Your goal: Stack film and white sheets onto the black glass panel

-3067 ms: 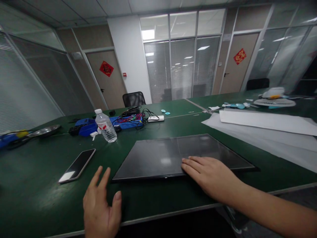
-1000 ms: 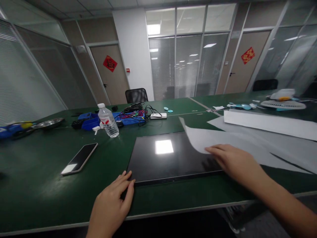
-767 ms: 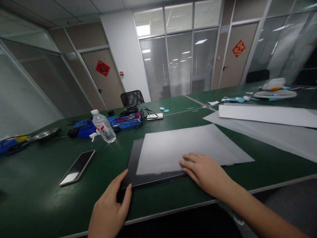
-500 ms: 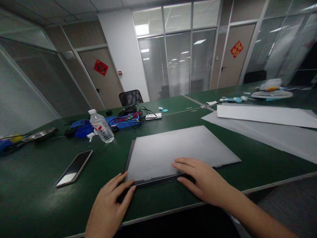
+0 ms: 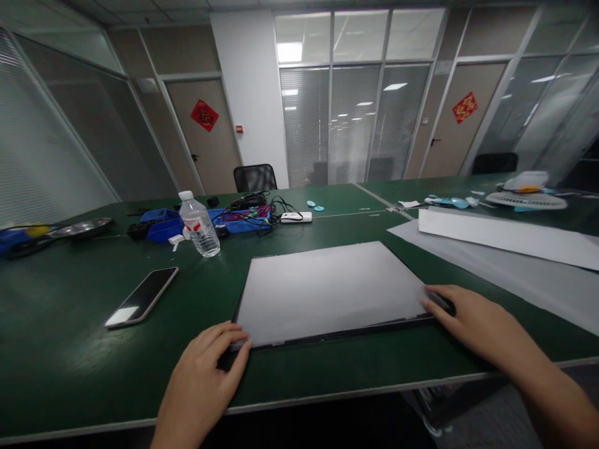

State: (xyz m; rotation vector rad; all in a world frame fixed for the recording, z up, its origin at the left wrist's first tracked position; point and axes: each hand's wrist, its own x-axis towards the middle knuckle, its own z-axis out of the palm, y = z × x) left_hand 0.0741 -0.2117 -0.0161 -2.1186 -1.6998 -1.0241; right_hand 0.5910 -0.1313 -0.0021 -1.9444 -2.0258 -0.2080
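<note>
A thin pale grey-white sheet (image 5: 322,293) lies on a flat dark panel whose black edge shows along the near and left sides; I cannot tell what kind of panel it is. My left hand (image 5: 210,355) is at the near left corner, with thumb and fingers closed about it. At the near right corner, my right hand (image 5: 472,312) has its thumb and forefinger around the edge, with something dark showing between them. The far fingers of both hands are partly hidden.
A phone (image 5: 143,298) and a water bottle (image 5: 200,227) are on the green table (image 5: 299,374) at left. Behind are blue trays (image 5: 243,221) with tangled wires and a white power bank-like block (image 5: 296,217). Large white sheets (image 5: 505,249) lie at right, with a fan (image 5: 526,198) beyond.
My right hand has moved from the near edge's middle to the near right corner. The pale sheet now covers the dark strip at left more fully. The camera view has turned slightly.
</note>
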